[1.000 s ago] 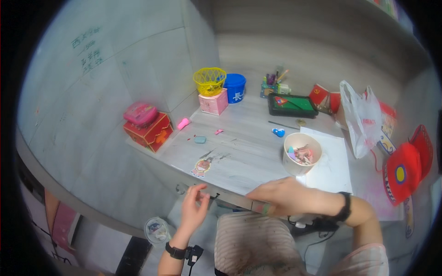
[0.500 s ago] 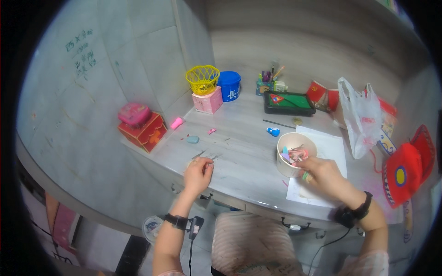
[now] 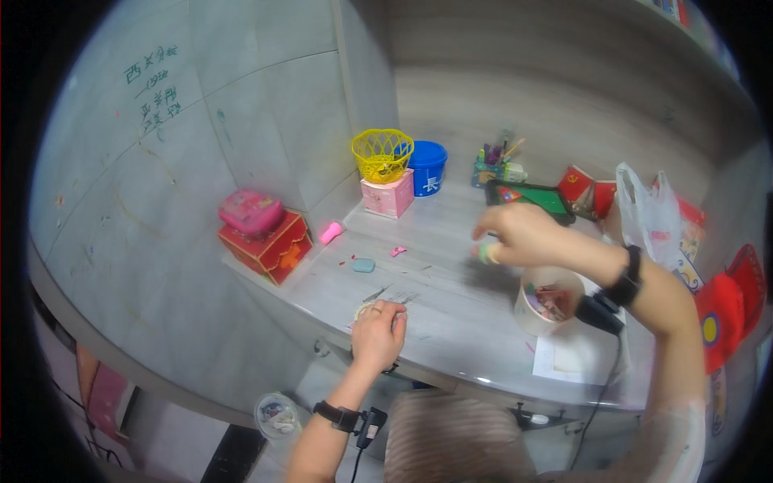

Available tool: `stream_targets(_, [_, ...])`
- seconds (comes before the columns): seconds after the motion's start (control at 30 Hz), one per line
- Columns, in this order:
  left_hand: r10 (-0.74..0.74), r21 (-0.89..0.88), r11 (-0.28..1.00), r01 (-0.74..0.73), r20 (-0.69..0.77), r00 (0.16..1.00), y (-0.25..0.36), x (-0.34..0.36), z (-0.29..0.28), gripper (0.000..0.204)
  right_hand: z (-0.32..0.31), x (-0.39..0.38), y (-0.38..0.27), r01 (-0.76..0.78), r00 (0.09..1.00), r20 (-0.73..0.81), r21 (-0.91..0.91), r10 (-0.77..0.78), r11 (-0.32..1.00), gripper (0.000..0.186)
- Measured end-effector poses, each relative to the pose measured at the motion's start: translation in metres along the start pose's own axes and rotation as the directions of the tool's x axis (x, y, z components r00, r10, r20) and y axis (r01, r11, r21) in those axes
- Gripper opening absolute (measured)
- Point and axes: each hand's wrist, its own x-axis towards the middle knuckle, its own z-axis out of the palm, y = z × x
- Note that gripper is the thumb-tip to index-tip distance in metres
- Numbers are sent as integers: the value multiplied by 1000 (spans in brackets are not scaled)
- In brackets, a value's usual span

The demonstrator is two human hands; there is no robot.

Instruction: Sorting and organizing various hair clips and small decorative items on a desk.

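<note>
My right hand (image 3: 519, 232) reaches out above the desk, wrist bent and fingers curled downward. A small pale green and yellow thing (image 3: 488, 253) shows at those fingers, too blurred to name. Below that forearm stands a white paper tub (image 3: 533, 315), holding several small pink, purple and teal pieces. My left hand (image 3: 378, 334) rests at the desk's front edge with curled fingers. Beside its fingers shows a cream-coloured thing (image 3: 364, 312), mostly hidden. Farther in lie a grey-blue eraser-like block (image 3: 363, 266) and a small pink piece (image 3: 398, 251).
At the left, a pink case (image 3: 251, 211) sits on a red box (image 3: 270, 249). Behind are a yellow basket (image 3: 382, 157) on a pink box, a blue bucket (image 3: 427, 171) and a toy pool table (image 3: 547, 201). A white plastic bag (image 3: 644, 213) and a red pouch (image 3: 719, 318) stand right.
My right hand has left the tub and moved forward and left over the desk, covering where a small blue toy lay. The view has shifted slightly; my left hand stays at the desk edge.
</note>
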Motion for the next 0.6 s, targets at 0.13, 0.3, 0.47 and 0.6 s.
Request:
stream_targets(0.13, [-36,-34,999,36,11,999,-6,-1,-2,8,48,87,2,-7,995,-100,4,8,1000,40])
stream_targets(0.3, [-14,8,1000,14,-27,1000,-6,-1,2,9,94,150,18,-21,924,-378,115,63,993,68])
stream_targets(0.47, [-32,-14,999,32,39,999,-6,1,-2,10,114,177,38,-67,893,-431,160,130,985,74])
stream_targets(0.6, [-42,-14,999,43,91,995,-7,0,-6,12,108,184,36,-95,904,-407,106,130,990,47])
